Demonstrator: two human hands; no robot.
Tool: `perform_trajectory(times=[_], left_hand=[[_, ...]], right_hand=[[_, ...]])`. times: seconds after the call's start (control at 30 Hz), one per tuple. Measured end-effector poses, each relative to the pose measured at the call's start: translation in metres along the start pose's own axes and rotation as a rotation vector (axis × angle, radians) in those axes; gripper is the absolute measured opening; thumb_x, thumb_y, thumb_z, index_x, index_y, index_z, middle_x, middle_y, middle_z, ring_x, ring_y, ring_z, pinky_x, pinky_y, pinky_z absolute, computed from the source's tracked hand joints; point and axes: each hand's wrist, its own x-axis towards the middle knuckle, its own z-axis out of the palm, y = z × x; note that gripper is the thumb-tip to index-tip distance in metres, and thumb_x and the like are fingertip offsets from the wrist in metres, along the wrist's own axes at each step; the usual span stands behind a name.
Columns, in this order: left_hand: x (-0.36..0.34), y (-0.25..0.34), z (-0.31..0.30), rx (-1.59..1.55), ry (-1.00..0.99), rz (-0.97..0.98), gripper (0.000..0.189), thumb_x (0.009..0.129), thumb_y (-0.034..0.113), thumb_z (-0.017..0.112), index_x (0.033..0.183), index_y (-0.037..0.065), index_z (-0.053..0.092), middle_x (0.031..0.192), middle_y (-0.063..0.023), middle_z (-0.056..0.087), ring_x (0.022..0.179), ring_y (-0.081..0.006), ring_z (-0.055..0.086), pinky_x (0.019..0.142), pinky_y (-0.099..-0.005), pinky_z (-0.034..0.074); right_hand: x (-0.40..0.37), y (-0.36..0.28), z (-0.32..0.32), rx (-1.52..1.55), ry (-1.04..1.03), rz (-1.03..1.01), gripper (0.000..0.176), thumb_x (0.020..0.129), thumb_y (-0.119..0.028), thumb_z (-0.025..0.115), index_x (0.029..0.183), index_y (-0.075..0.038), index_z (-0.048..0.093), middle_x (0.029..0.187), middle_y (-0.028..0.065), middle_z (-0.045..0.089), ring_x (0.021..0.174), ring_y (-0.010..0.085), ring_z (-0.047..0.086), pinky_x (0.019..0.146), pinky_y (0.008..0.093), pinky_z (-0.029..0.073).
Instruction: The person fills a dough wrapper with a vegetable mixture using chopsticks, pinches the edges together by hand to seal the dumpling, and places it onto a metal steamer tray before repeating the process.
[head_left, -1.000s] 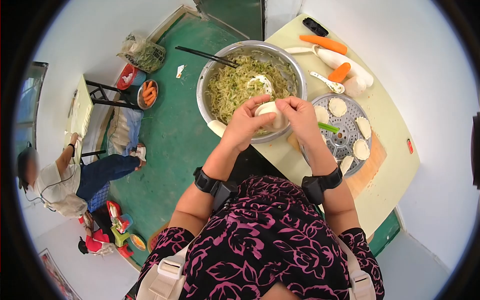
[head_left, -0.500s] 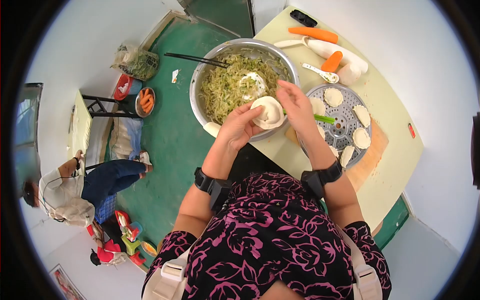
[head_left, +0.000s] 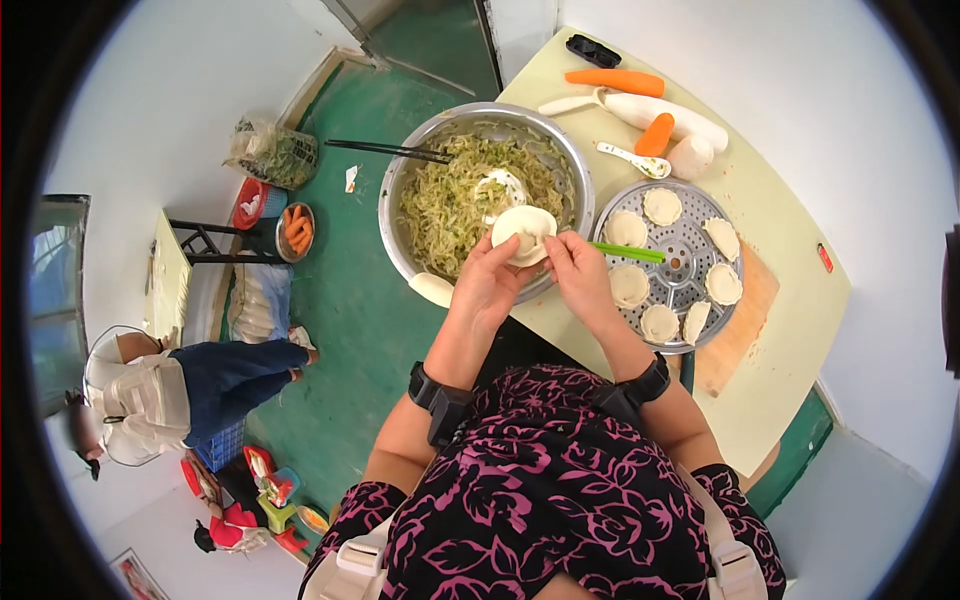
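Note:
A round, pale dumpling (head_left: 523, 232) with a raised middle is held up over the near rim of a large metal bowl (head_left: 392, 215). My left hand (head_left: 487, 285) grips its left and lower side, thumb on the dough. The fingers of my right hand (head_left: 583, 283) pinch its right edge. Inside the bowl is a shredded greenish filling (head_left: 430, 210) with a white mound or dish (head_left: 497, 192) in it. Bright green sticks (head_left: 635, 253) extend right from beside my right hand, over a perforated metal steamer tray (head_left: 678, 238). Several dumplings (head_left: 662, 207) lie on that tray.
Black chopsticks (head_left: 390, 151) rest across the bowl's far rim. Carrots (head_left: 615, 82), a white radish (head_left: 660, 115) and a patterned spoon (head_left: 635, 160) lie at the table's back. A wooden board (head_left: 745, 320) sits under the tray. Another person (head_left: 150, 395) stands far left.
My right hand has come down from above the tray's left side onto the dumpling's edge. My left hand still holds the dumpling. The person at the left has shifted posture.

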Motion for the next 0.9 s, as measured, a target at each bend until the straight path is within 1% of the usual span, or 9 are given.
perform_trajectory(times=[0.07,0.17,0.27,0.37,0.47,0.57,0.63,0.73,0.9], left_hand=[[-0.001,0.002,0.001,-0.025,-0.016,-0.009,0.037,0.082,0.01,0.052,0.116,0.002,0.039,0.113,-0.0122,0.049,0.104,-0.0248,0.05,0.09,-0.0417,0.041],[-0.001,0.005,-0.002,-0.069,-0.029,-0.023,0.031,0.082,0.009,0.053,0.111,0.002,0.045,0.107,-0.0102,0.053,0.098,-0.0219,0.054,0.086,-0.0391,0.045],[0.0,0.004,-0.005,-0.036,-0.005,-0.014,0.029,0.083,0.011,0.053,0.11,0.002,0.046,0.107,-0.01,0.054,0.098,-0.0205,0.054,0.087,-0.0371,0.045],[-0.004,0.01,0.003,-0.055,0.007,-0.025,0.029,0.084,0.013,0.052,0.11,0.001,0.046,0.107,-0.0102,0.054,0.099,-0.0195,0.054,0.087,-0.0353,0.045],[-0.005,0.009,0.005,-0.062,0.006,-0.036,0.029,0.085,0.015,0.05,0.11,0.0,0.045,0.108,-0.0105,0.053,0.099,-0.0192,0.054,0.087,-0.0344,0.045],[-0.004,0.007,0.004,-0.069,0.004,-0.05,0.03,0.085,0.015,0.051,0.11,0.0,0.045,0.108,-0.011,0.053,0.099,-0.0196,0.053,0.088,-0.0346,0.045],[-0.006,0.007,0.007,-0.086,-0.017,-0.045,0.032,0.083,0.014,0.054,0.109,-0.001,0.046,0.109,-0.0117,0.054,0.1,-0.0205,0.053,0.088,-0.036,0.045],[-0.008,0.009,0.008,-0.073,-0.041,-0.045,0.033,0.085,0.013,0.051,0.114,0.0,0.043,0.109,-0.0104,0.053,0.099,-0.0188,0.053,0.087,-0.0329,0.045],[-0.007,0.009,0.004,-0.047,-0.028,-0.052,0.032,0.082,0.01,0.054,0.112,0.002,0.046,0.107,-0.0098,0.054,0.096,-0.0183,0.055,0.083,-0.0334,0.048]], right_hand=[[0.0,0.0,0.0,-0.103,0.063,-0.081,0.027,0.085,-0.025,0.05,0.075,0.0,0.053,0.056,0.006,0.05,0.049,0.0128,0.045,0.047,0.0283,0.036],[-0.002,-0.01,-0.002,-0.16,0.044,-0.129,0.028,0.086,-0.025,0.05,0.075,0.001,0.053,0.055,0.0043,0.05,0.049,0.0113,0.044,0.046,0.0274,0.035],[-0.003,-0.007,-0.004,0.111,-0.046,0.0,0.03,0.086,-0.025,0.048,0.073,0.001,0.052,0.054,0.0029,0.048,0.048,0.0095,0.044,0.045,0.0254,0.034],[-0.007,-0.012,-0.012,0.281,-0.026,0.109,0.03,0.087,-0.025,0.047,0.073,0.001,0.052,0.055,0.0016,0.048,0.048,0.0077,0.042,0.044,0.0235,0.033],[-0.003,-0.009,-0.01,0.143,0.064,0.141,0.031,0.088,-0.025,0.046,0.073,0.001,0.051,0.056,0.0041,0.048,0.048,0.0097,0.041,0.045,0.0246,0.033],[0.001,0.013,-0.005,-0.006,0.021,-0.109,0.031,0.087,-0.025,0.047,0.071,0.001,0.05,0.055,0.0071,0.047,0.049,0.0121,0.04,0.046,0.0262,0.034],[0.0,0.006,-0.002,-0.023,0.044,-0.168,0.031,0.087,-0.024,0.048,0.07,0.001,0.049,0.055,0.0089,0.045,0.049,0.0141,0.041,0.046,0.0274,0.034],[0.001,-0.004,0.0,-0.03,0.064,-0.215,0.03,0.087,-0.023,0.049,0.068,0.001,0.047,0.054,0.0101,0.044,0.048,0.0158,0.04,0.046,0.0283,0.034],[0.003,-0.004,0.001,-0.125,0.095,-0.332,0.029,0.086,-0.022,0.049,0.068,0.001,0.046,0.053,0.0107,0.042,0.046,0.017,0.038,0.044,0.0293,0.033]])
